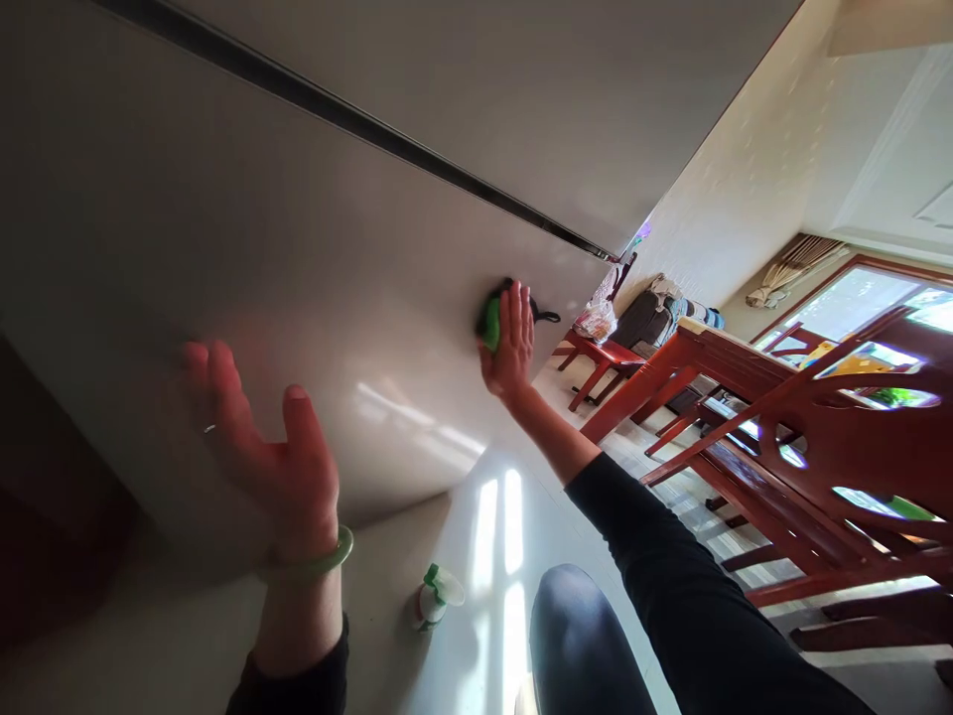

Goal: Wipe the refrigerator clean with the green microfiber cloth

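Between the dark recessed groove [372, 130] and the lower edge of the pale panel [223, 228], close to the panel's right edge, the green-and-black cleaning pad [491, 323] bears against the surface. Progress assessment: the pad is in contact with the panel, so the wiping is judged to be under way, not complete. No boundary between treated and untreated areas is visible; the portion done and the portion left cannot be determined. Pad position: directly beneath the right hand [513, 343], its green face projecting on the side toward the left hand [275, 457], its black hanging loop [549, 317] projecting on the opposite side. Right hand condition: fingers nearly straight and close together, holding the pad flat to the panel. Left hand condition: fingers extended, thumb set apart, nothing held; it is positioned before the panel, well apart from the pad, and contact with the surface cannot be confirmed. A jade-green bangle [343, 548] encircles the left wrist. Beyond the panel's lower edge, a green-topped bottle [432, 606] is located on the floor [379, 636], clear of both hands.
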Demonstrator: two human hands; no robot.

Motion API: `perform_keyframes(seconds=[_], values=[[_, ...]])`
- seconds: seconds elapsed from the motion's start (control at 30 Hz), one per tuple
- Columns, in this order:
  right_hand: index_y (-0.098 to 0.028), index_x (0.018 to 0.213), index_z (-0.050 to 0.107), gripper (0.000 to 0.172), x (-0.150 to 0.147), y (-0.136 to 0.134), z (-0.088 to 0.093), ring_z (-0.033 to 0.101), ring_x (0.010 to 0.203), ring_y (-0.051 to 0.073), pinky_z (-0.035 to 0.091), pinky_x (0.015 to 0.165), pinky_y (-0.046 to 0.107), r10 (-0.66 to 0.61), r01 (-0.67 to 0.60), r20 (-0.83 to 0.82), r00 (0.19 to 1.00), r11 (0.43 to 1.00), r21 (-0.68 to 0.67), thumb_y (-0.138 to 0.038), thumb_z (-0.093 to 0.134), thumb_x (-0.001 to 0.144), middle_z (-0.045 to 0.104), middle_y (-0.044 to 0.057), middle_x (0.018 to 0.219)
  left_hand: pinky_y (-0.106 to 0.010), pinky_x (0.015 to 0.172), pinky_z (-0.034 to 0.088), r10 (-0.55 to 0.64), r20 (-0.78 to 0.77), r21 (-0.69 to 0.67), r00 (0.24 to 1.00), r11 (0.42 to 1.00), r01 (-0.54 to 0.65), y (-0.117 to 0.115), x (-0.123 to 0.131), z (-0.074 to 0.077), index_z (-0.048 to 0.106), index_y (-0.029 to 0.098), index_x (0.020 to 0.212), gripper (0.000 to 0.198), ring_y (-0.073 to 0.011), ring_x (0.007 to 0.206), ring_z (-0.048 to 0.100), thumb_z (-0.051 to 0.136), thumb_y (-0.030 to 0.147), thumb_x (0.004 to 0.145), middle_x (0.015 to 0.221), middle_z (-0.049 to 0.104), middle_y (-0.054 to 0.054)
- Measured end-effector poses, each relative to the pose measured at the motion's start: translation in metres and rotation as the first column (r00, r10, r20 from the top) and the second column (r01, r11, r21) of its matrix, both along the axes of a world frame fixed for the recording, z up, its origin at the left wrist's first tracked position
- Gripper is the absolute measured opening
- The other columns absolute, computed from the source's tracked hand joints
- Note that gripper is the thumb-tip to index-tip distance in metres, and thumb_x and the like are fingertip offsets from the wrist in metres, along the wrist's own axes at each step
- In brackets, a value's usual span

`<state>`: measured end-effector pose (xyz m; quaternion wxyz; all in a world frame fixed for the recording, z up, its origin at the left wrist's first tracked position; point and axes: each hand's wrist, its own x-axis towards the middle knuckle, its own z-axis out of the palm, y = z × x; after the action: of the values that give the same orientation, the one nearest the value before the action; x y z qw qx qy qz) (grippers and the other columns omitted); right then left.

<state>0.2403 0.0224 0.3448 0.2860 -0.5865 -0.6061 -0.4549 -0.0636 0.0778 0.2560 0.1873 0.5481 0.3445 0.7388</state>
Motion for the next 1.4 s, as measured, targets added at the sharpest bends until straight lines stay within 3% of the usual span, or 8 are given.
perform_keyframes(seconds=[0.2, 0.43, 0.67, 0.97, 1.07, 1.13, 1.27, 1.4], values=[[-0.021, 0.177, 0.007, 0.074, -0.001, 0.015, 0.038, 0.003, 0.174, 0.027, 0.018, 0.139, 0.063, 0.044, -0.041, -0.026, 0.999, 0.995, 0.096, -0.048, 0.025, 0.111, 0.016, 0.009, 0.185, -0.053, 0.144, 0.02, -0.007, 0.012, -0.056, 1.0, 0.998, 0.007, -0.007, -0.003, 0.008, 0.043, 0.033, 0.167, 0.076, -0.0266, 0.169, 0.028, 0.064, 0.025, 0.094, 0.179, 0.033, -0.002], [-0.018, 0.177, 0.007, 0.077, 0.01, -0.004, 0.001, 0.007, 0.174, 0.028, 0.024, 0.138, 0.061, -0.011, 0.011, 0.008, 1.0, 0.999, -0.032, -0.053, 0.024, 0.111, 0.021, 0.017, 0.182, -0.059, 0.144, 0.014, -0.03, 0.037, -0.093, 0.999, 0.995, 0.033, -0.013, -0.009, 0.015, 0.044, 0.033, 0.166, 0.075, -0.0279, 0.169, 0.027, 0.066, 0.026, 0.094, 0.178, 0.035, -0.001], [-0.016, 0.175, 0.021, 0.077, -0.038, 0.041, 0.057, 0.003, 0.174, 0.027, 0.018, 0.141, 0.055, -0.005, 0.003, 0.092, 0.996, 1.0, 0.023, -0.058, 0.02, 0.11, 0.021, 0.01, 0.183, -0.054, 0.143, 0.02, -0.008, -0.01, -0.101, 1.0, 0.995, 0.007, -0.019, -0.001, 0.02, 0.044, 0.029, 0.166, 0.077, -0.0259, 0.167, 0.032, 0.066, 0.028, 0.092, 0.178, 0.036, -0.003], [-0.002, 0.155, 0.057, 0.102, 0.114, 0.02, 0.015, 0.023, 0.171, 0.02, 0.025, 0.138, 0.043, -0.079, 0.343, -0.491, 0.868, 0.809, 0.477, -0.061, -0.01, 0.105, 0.035, 0.027, 0.174, -0.041, 0.141, 0.027, 0.011, 0.07, -0.066, 0.998, 0.998, -0.006, -0.008, -0.027, 0.019, 0.043, 0.019, 0.166, 0.084, -0.0178, 0.165, 0.037, 0.057, 0.015, 0.084, 0.175, 0.043, -0.002], [-0.007, 0.169, 0.036, 0.093, 0.059, 0.042, -0.021, 0.021, 0.172, 0.026, 0.024, 0.138, 0.06, 0.055, 0.308, -0.53, 0.846, 0.76, 0.572, -0.07, 0.008, 0.107, 0.032, 0.025, 0.176, -0.038, 0.14, 0.028, 0.036, 0.127, -0.025, 0.991, 0.999, -0.033, -0.003, -0.031, 0.018, 0.044, 0.011, 0.163, 0.083, -0.0163, 0.163, 0.039, 0.054, 0.015, 0.081, 0.173, 0.046, -0.006], [-0.009, 0.174, 0.021, 0.091, -0.015, 0.058, -0.048, 0.012, 0.174, 0.029, 0.023, 0.136, 0.067, 0.093, 0.163, -0.441, 0.893, 0.846, 0.508, -0.07, 0.013, 0.108, 0.027, 0.022, 0.179, -0.037, 0.14, 0.029, 0.033, 0.165, 0.011, 0.986, 0.999, -0.035, 0.002, -0.03, 0.017, 0.046, 0.008, 0.162, 0.083, -0.0167, 0.163, 0.041, 0.054, 0.017, 0.08, 0.171, 0.048, -0.008], [-0.015, 0.171, 0.036, 0.07, -0.169, 0.067, -0.087, 0.001, 0.174, 0.031, 0.02, 0.139, 0.062, 0.089, -0.094, -0.304, 0.949, 0.996, -0.002, -0.052, 0.032, 0.112, 0.028, 0.012, 0.181, -0.039, 0.14, 0.03, 0.014, 0.169, 0.123, 0.985, 0.992, -0.035, 0.005, -0.022, 0.017, 0.047, 0.008, 0.16, 0.082, -0.0169, 0.162, 0.042, 0.05, 0.016, 0.078, 0.169, 0.051, -0.007], [-0.03, 0.168, 0.043, 0.059, -0.229, 0.057, -0.097, 0.02, 0.171, 0.014, 0.02, 0.141, 0.033, 0.285, -0.264, 0.004, 0.958, 0.89, -0.373, -0.02, 0.031, 0.111, 0.039, -0.01, 0.176, -0.04, 0.141, 0.03, -0.006, 0.116, 0.198, 0.993, 0.98, -0.017, 0.001, -0.022, 0.021, 0.051, 0.016, 0.159, 0.072, -0.0153, 0.162, 0.041, 0.05, 0.014, 0.087, 0.168, 0.053, 0.0]])
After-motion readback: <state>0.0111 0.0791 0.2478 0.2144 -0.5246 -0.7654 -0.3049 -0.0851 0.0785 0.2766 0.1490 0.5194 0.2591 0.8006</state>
